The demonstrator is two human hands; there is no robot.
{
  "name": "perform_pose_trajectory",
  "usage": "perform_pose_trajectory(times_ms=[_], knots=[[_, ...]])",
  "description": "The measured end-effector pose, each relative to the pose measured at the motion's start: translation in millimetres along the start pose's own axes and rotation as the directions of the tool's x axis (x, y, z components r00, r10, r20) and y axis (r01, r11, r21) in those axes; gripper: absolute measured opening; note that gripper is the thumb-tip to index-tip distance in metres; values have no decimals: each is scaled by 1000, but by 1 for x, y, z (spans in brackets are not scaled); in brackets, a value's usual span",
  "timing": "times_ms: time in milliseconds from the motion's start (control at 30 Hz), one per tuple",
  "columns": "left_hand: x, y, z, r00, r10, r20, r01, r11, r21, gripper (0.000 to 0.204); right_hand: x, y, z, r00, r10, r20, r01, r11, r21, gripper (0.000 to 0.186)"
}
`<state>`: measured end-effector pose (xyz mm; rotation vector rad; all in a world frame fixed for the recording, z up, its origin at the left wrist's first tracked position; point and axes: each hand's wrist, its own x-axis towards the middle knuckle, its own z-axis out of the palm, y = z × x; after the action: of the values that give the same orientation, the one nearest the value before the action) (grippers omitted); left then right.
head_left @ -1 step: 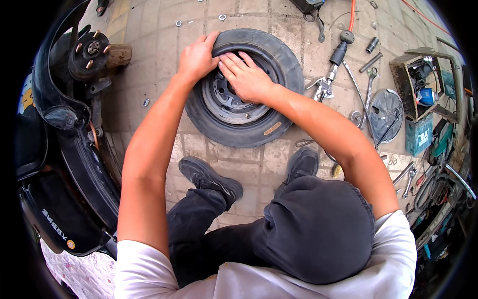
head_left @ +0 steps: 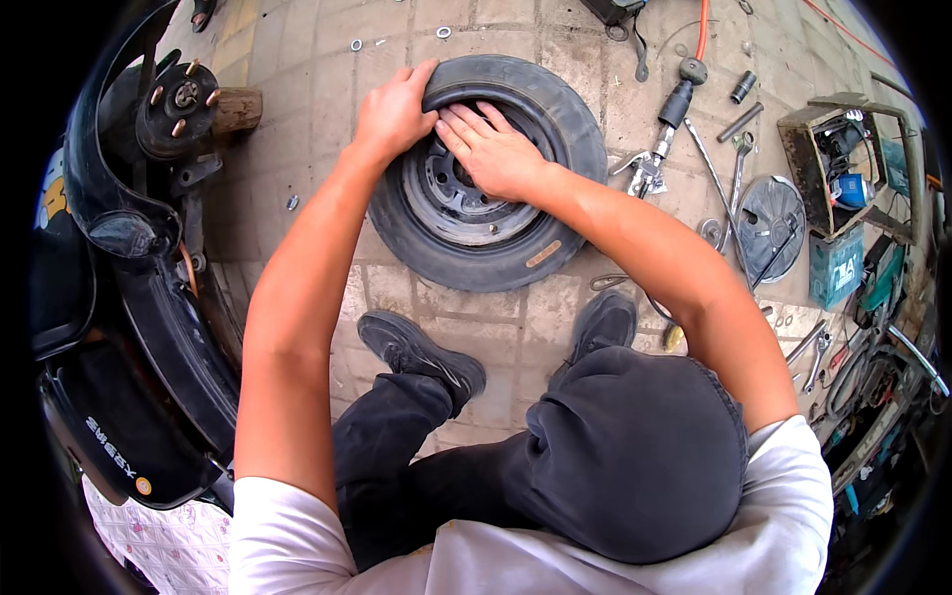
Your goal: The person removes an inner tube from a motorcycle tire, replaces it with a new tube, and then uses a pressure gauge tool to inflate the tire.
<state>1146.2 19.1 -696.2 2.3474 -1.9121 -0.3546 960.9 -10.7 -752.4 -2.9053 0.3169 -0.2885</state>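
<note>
A wheel (head_left: 441,260), a black tyre on a dark steel rim (head_left: 446,218), lies flat on the paving in front of me. My left hand (head_left: 395,117) grips the tyre's far left side, its fingers bent over the rubber and the thumb toward the rim. Inside the tyre's far edge, my right hand (head_left: 496,159) lies palm down with the fingers stretched out. It covers part of the rim and the hub opening; nothing shows in it. A small valve stem stands on the near side of the rim.
At left, a vehicle's bare wheel hub (head_left: 183,99) with studs sits by a wooden block (head_left: 238,109). An air tool (head_left: 654,149) on an orange hose, a socket (head_left: 743,87), a round grey cover (head_left: 772,228) and a tool-filled crate (head_left: 808,178) are at right. Nuts (head_left: 443,33) lie beyond the wheel.
</note>
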Motion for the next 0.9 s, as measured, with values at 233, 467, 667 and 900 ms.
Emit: perform_pose_trajectory(times_ms=[233, 467, 667, 900], knots=[[0, 1, -9, 998, 0, 65, 1, 1000, -9, 65, 4, -6, -3, 980, 116, -163, -103, 991, 85, 60], [0, 9, -12, 995, 22, 101, -24, 1000, 16, 68, 28, 7, -5, 981, 164, 101, -178, 971, 158, 53], [-31, 0, 1, 984, -93, -154, 99, 995, 31, 73, 32, 21, -11, 988, 66, 142, -105, 952, 287, 58], [-35, -3, -1, 947, -315, -64, 318, 947, 47, 67, 13, 14, -2, 994, -55, -96, 59, 997, 40, 63]])
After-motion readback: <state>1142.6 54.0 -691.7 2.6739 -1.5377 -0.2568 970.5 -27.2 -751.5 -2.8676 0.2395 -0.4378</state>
